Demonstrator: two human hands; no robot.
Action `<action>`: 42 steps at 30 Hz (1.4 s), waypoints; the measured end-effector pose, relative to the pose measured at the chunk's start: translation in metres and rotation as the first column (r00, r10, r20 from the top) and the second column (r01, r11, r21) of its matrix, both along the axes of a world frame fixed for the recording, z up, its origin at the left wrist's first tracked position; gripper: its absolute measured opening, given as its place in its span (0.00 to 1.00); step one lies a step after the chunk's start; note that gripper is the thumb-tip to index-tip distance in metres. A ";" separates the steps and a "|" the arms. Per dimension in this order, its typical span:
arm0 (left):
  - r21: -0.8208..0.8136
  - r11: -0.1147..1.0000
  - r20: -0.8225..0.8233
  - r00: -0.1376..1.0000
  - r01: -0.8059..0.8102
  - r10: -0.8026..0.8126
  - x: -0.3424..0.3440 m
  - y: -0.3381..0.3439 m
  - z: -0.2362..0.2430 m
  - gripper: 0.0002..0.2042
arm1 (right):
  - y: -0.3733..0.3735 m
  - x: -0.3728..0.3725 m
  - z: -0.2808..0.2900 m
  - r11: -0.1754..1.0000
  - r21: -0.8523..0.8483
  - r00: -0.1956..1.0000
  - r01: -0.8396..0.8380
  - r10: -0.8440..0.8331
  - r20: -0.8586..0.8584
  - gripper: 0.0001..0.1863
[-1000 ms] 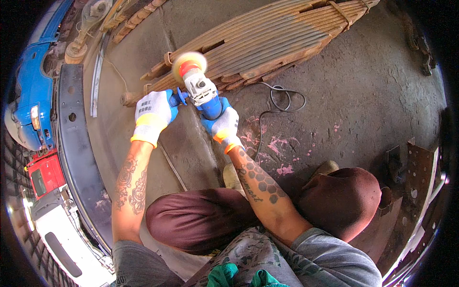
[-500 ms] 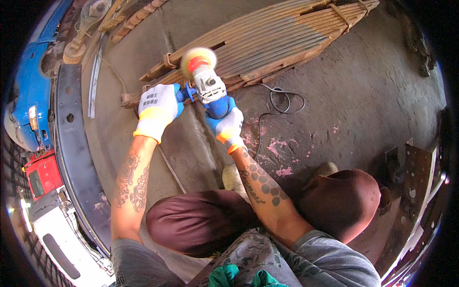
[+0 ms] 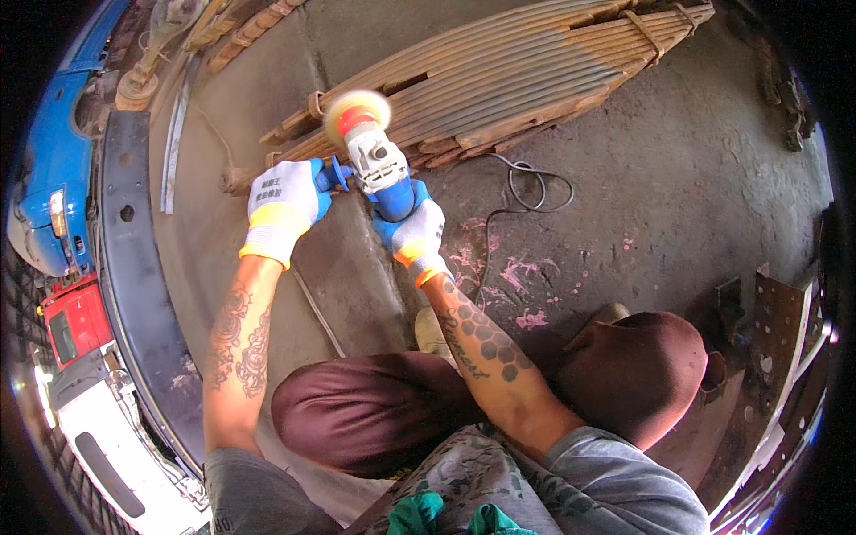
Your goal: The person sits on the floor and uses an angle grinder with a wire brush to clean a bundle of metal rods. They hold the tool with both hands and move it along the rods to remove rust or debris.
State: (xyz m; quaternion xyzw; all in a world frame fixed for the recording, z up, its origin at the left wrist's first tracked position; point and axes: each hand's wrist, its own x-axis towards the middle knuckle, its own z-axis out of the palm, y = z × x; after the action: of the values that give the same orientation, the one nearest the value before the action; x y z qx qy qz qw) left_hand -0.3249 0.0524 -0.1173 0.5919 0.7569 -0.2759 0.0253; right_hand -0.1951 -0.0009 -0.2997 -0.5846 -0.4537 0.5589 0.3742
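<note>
An angle grinder (image 3: 378, 164) with a blue and grey body is held out in front of me in both hands. My left hand (image 3: 283, 203), in a white and blue work glove, is closed round its blue side handle. My right hand (image 3: 417, 230), gloved the same way, grips the rear of the grinder's blue body. At its head a pale round wheel (image 3: 366, 105) with a red-orange centre is blurred, as if spinning. Behind it lie stacked, rusty leaf springs (image 3: 508, 80); the wheel overlaps their near left end. Whether it touches them I cannot tell.
A black power cord (image 3: 532, 208) loops across the concrete floor on the right. A long dark steel beam (image 3: 134, 267) runs along the left, beside a blue vehicle (image 3: 62, 169). Rusty metal parts (image 3: 245, 40) lie at the far left; perforated plates (image 3: 780, 330) stand at right.
Both hands and the grinder have shifted slightly left. The wheel now sits a little further left along the near left end of the leaf springs. Both grips are kept.
</note>
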 end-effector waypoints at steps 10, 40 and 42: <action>0.047 0.998 0.040 0.998 0.044 -0.046 -0.008 -0.002 -0.010 0.11 | -0.004 0.001 -0.003 1.000 -0.012 1.000 0.004 -0.004 -0.017 0.27; 0.005 0.999 0.047 0.998 0.040 -0.040 -0.005 -0.007 -0.010 0.11 | -0.014 -0.002 -0.007 0.999 -0.027 0.999 0.031 -0.031 -0.018 0.27; 0.003 0.999 0.046 0.998 0.048 -0.048 -0.009 -0.010 -0.008 0.11 | -0.016 -0.006 -0.002 0.998 -0.066 1.000 0.013 -0.013 0.002 0.26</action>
State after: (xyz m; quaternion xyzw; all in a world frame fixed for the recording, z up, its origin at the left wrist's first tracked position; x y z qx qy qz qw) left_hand -0.3339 0.0421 -0.1249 0.6161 0.7419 -0.2620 0.0354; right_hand -0.2012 -0.0170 -0.3022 -0.6000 -0.4317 0.5706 0.3579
